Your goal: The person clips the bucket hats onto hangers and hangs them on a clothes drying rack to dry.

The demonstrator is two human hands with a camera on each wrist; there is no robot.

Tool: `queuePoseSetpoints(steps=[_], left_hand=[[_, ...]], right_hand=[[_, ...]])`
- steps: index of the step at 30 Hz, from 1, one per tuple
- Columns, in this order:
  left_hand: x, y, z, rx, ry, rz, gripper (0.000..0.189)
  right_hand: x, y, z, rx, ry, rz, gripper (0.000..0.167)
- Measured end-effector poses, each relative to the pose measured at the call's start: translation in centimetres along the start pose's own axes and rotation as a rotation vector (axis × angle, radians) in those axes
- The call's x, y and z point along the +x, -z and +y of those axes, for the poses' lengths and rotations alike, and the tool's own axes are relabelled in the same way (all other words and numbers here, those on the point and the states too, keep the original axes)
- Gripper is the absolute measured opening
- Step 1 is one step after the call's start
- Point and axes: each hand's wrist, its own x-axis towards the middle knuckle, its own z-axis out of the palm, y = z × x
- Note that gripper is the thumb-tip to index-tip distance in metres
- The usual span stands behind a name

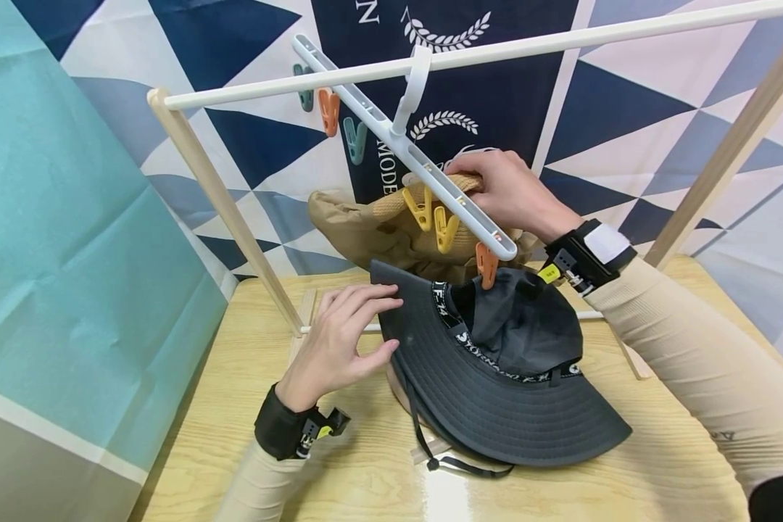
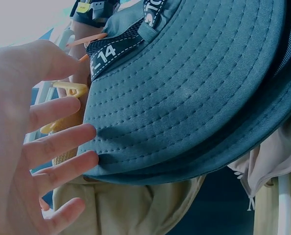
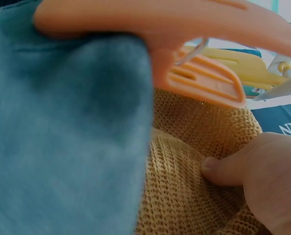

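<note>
A dark grey wide-brimmed hat (image 1: 489,406) hangs from an orange clip (image 1: 486,265) at the near end of a pale blue hanger (image 1: 398,138). Beside the brim's left edge is my left hand (image 1: 346,333), fingers spread; in the left wrist view its fingertips (image 2: 89,131) are at the brim, and contact is hard to tell. Behind the hanger, my right hand (image 1: 512,192) grips a tan item with mustard knit (image 1: 391,206), its thumb (image 3: 228,169) pressing the knit in the right wrist view. The other fingers are hidden. Two yellow clips (image 1: 445,228) hang before the knit.
A white rod (image 1: 287,83) on wooden posts (image 1: 228,210) carries the hanger. Teal clips (image 1: 355,139) and an orange clip (image 1: 329,112) hang at its far end. Below, a pale cloth edge (image 1: 398,388) shows behind the grey hat, over the wooden table (image 1: 196,442).
</note>
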Motion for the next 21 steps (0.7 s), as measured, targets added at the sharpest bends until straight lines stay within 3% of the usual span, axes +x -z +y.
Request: queuePoseSetpoints(steps=[14,21], left_hand=[[-0.12,-0.12,-0.22,-0.003,0.007,-0.006,0.052],[-0.03,-0.30,-0.19,-0.005,-0.003,0.007,0.051]], right_hand=[[0.41,-0.31,-0.35,-0.006,0.030,-0.043,0.022],[0.78,-0.42,-0.53,-0.001,0.063,-0.065,0.008]])
